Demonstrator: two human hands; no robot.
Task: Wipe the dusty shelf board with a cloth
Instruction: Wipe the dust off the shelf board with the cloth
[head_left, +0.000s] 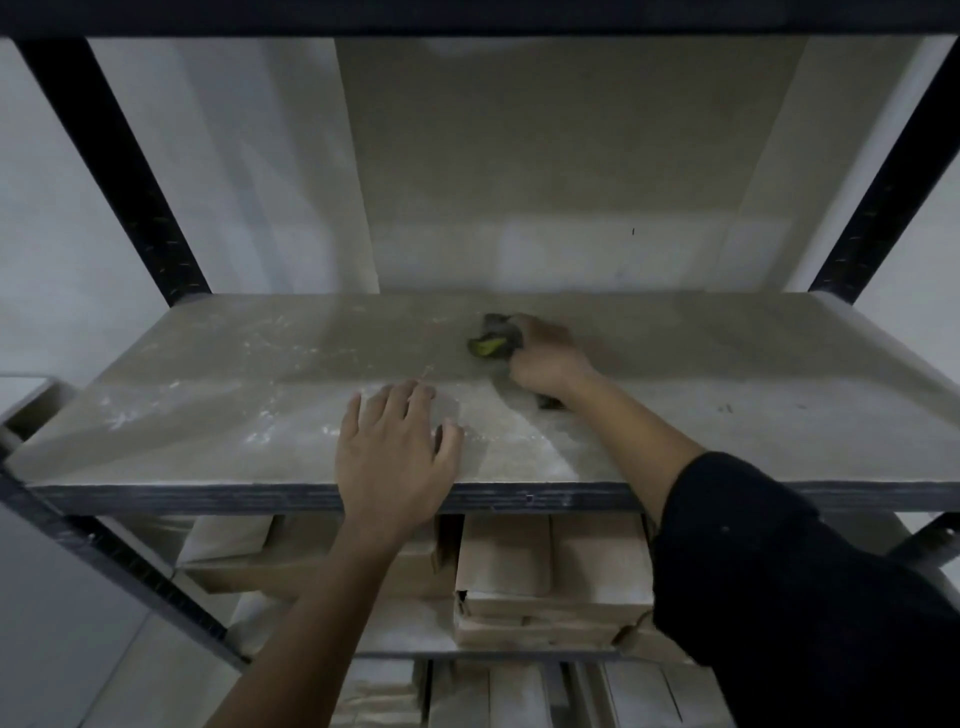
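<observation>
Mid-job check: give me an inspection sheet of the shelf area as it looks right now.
Surface: pale dusty shelf board, white dust streaks across left and front.
Job's things: dark grey cloth with a yellow-green patch, pressed on the board near the back centre.
Clutter: nothing seen on the board.
Hands: right hand closed on the cloth; left hand flat, fingers spread, at the front edge.
Cables: nothing seen.
Surroundings: black metal rack uprights; brown paper-wrapped packages stacked on the shelf below.

The shelf board (208, 405) was a pale grey-beige slab spanning the middle of the frame, streaked with whitish dust, thickest toward its left and front. The cloth (493, 340), dark grey with a yellow-green patch, lay bunched on the board right of centre.
</observation>
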